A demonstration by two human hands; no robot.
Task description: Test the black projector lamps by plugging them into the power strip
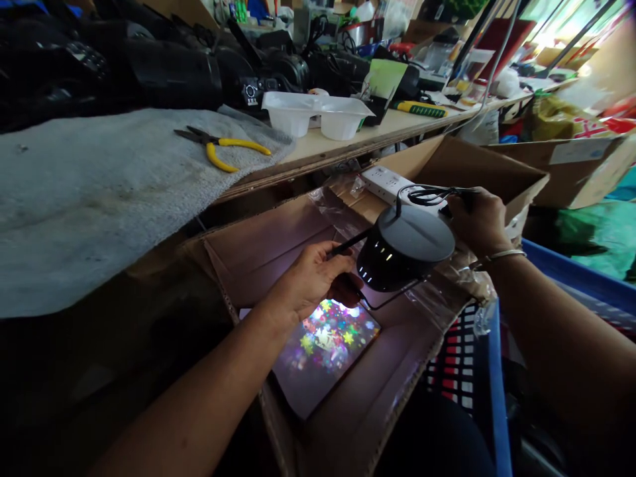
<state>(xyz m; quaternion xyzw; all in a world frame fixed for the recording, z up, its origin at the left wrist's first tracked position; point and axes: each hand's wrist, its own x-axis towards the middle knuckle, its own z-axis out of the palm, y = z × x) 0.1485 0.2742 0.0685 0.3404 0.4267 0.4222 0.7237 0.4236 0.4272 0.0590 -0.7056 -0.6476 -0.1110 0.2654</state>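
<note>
A black projector lamp (407, 242) with slotted vents hangs tilted over an open cardboard box (392, 391). Its light throws coloured stars and dots onto a pale sheet (311, 377) inside the box. My left hand (320, 275) is closed around the lamp's black bracket, on the lamp's left side. To the right, my right hand (479, 218) is closed on the lamp's bundled black cable (427, 193), at the end near a white power strip (385, 182). Whether a plug sits in those fingers is hidden.
Yellow-handled pliers (226, 147) lie on a grey cloth (99, 199) on the bench, beside white plastic cups (342, 119). Several black lamp bodies (169, 73) crowd the back left. A blue basket (497, 391) stands right of the box, with another cardboard box (462, 159) behind.
</note>
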